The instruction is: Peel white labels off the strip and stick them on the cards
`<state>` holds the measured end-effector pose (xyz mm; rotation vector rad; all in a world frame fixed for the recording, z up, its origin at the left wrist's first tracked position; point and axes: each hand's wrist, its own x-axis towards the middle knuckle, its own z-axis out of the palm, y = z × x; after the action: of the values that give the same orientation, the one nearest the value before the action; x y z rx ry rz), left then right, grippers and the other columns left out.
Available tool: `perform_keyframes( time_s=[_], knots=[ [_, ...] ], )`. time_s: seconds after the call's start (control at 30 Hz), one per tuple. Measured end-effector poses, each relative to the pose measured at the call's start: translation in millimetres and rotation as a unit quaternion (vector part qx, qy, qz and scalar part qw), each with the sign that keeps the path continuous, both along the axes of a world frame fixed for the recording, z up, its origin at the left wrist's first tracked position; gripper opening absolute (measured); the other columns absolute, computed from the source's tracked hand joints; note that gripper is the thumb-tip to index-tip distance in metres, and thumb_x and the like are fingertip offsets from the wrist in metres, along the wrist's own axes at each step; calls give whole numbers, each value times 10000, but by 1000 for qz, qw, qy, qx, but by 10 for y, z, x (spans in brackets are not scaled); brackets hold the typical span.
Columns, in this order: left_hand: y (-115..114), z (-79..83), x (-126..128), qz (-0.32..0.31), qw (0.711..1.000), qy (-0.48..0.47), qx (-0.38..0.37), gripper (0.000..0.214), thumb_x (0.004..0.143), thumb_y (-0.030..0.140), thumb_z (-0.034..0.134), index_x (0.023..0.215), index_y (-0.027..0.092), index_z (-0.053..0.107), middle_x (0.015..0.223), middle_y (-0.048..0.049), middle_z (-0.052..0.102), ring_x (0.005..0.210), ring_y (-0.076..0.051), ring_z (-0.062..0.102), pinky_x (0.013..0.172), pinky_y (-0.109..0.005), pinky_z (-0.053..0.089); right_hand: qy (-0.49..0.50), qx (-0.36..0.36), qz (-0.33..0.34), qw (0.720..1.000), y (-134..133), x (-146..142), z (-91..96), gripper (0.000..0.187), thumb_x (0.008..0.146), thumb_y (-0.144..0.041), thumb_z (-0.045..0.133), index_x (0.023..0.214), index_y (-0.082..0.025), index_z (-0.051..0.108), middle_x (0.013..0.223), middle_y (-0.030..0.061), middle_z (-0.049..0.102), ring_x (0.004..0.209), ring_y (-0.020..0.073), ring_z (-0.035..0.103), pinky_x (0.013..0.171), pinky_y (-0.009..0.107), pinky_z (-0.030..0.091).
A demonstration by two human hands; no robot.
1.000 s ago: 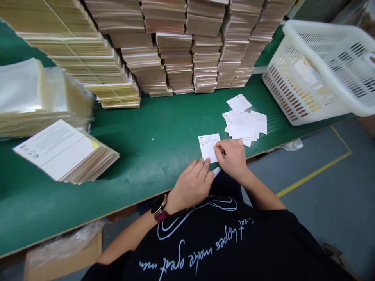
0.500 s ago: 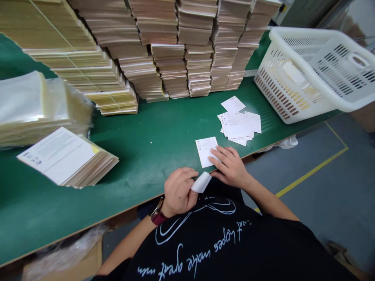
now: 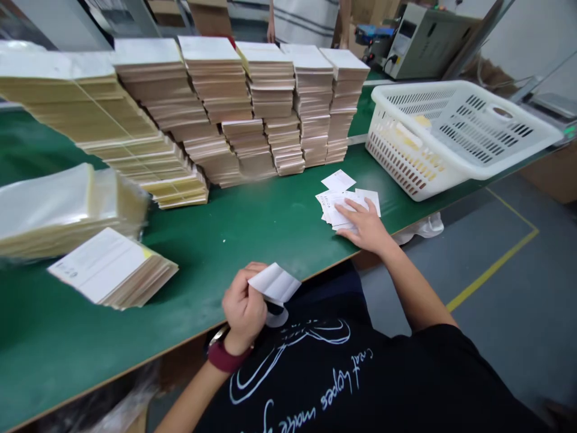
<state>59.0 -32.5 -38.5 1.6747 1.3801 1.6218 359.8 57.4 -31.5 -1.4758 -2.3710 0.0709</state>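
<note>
My left hand (image 3: 246,300) is closed around a curled white sheet (image 3: 276,282), which looks like a label or printed paper, just off the table's front edge. A second pale curled edge shows below it, partly hidden. My right hand (image 3: 366,225) lies spread on a loose pile of white printed cards (image 3: 331,207), its fingers apart on the top one. Just behind the pile a single white card (image 3: 339,180) touches it. To my left a slanted stack of cards or envelopes (image 3: 101,264) with a printed white top rests on the table.
Tall stacks of envelope-like paper bundles (image 3: 270,90) line the back of the green table (image 3: 202,240). A white slotted basket (image 3: 419,156) stands at the right with yellowish items inside. Clear plastic-wrapped packs (image 3: 54,204) lie at the left. Another person (image 3: 306,21) stands behind the stacks.
My right hand has moved right and away from me; the card under it now lies on the pile. My left hand has drawn back left with the curled sheet. The view has tilted up.
</note>
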Motion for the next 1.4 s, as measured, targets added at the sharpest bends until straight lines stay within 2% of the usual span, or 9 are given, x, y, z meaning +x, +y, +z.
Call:
perform_keyframes(
  time_s=[0.1, 0.2, 0.37, 0.5, 0.67, 0.93, 1.1, 1.2, 1.4],
  knots=[
    [22, -65, -31, 36, 995, -42, -78, 333, 907, 394, 520, 686, 158, 595, 657, 0, 618, 593, -109, 538, 551, -208, 441, 22, 39, -24, 999, -7, 41, -45, 746, 881, -600, 483, 1486, -192, 326, 1492, 128, 457, 1445, 304, 304, 1156, 566, 210],
    [62, -65, -89, 19, 986, -46, -159, 341, 903, 442, 514, 720, 168, 599, 644, 13, 591, 570, -110, 506, 513, -201, 412, 69, 89, -148, 983, -29, 164, -95, 697, 931, -577, 362, 1489, -163, 301, 1523, 135, 404, 1447, 275, 292, 1148, 485, 280],
    [359, 191, -73, -197, 947, 160, -197, 367, 904, 461, 441, 716, 188, 600, 1144, -92, 690, 1067, -227, 627, 915, -354, 509, 50, -8, -341, 939, 37, 467, -132, 648, 955, -511, 337, 1496, -155, 293, 1482, 190, 446, 1397, 368, 351, 1088, 676, 243],
    [986, 299, 267, -281, 864, 367, -198, 310, 884, 342, 415, 679, 184, 587, 1499, -111, 431, 1404, -276, 379, 1151, -514, 297, 36, -53, -287, 956, 112, 473, -82, 621, 966, -478, 347, 1499, -163, 300, 1486, 210, 435, 1406, 384, 343, 1060, 718, 239],
    [1680, 278, 889, -291, 834, 423, -201, 239, 859, 240, 465, 718, 175, 646, 1529, -92, 377, 1465, -332, 245, 1141, -681, 95, -1, -69, -199, 978, 92, 269, -11, 614, 975, -477, 364, 1506, -176, 299, 1511, 205, 400, 1429, 356, 323, 1094, 655, 255],
    [1235, 177, 1063, -347, 810, 444, -165, 247, 899, 271, 473, 783, 184, 674, 1574, -61, 279, 1490, -260, 191, 1203, -522, 151, -30, -60, -90, 994, -373, 249, -33, 908, 808, -700, 535, 1514, -183, 291, 1556, 235, 296, 1468, 370, 230, 1160, 585, 191],
    [1446, 243, 1059, -347, 803, 452, -176, 238, 896, 240, 484, 792, 172, 687, 1582, -89, 235, 1490, -287, 185, 1195, -558, 138, -18, -35, -89, 995, -597, 170, -74, 1207, 598, -771, 684, 1540, -196, 196, 1601, 257, 108, 1479, 440, 103, 1145, 648, 155],
    [1470, 285, 1118, -348, 798, 459, -176, 226, 885, 227, 499, 784, 184, 698, 1576, -64, 266, 1490, -316, 169, 1175, -628, 80, -28, -13, -107, 994, -667, 38, -129, 1156, 613, -682, 750, 1532, -213, 227, 1602, 259, 96, 1468, 478, 79, 1122, 689, 143],
    [926, 249, 994, -400, 796, 430, -147, 260, 915, 278, 496, 810, 184, 715, 1572, -91, 283, 1479, -302, 217, 1179, -576, 210, -49, 5, -99, 994, -790, -103, -251, 833, 780, -259, 687, 1511, -192, 295, 1585, 235, 216, 1458, 464, 159, 1126, 683, 153]
  ],
)
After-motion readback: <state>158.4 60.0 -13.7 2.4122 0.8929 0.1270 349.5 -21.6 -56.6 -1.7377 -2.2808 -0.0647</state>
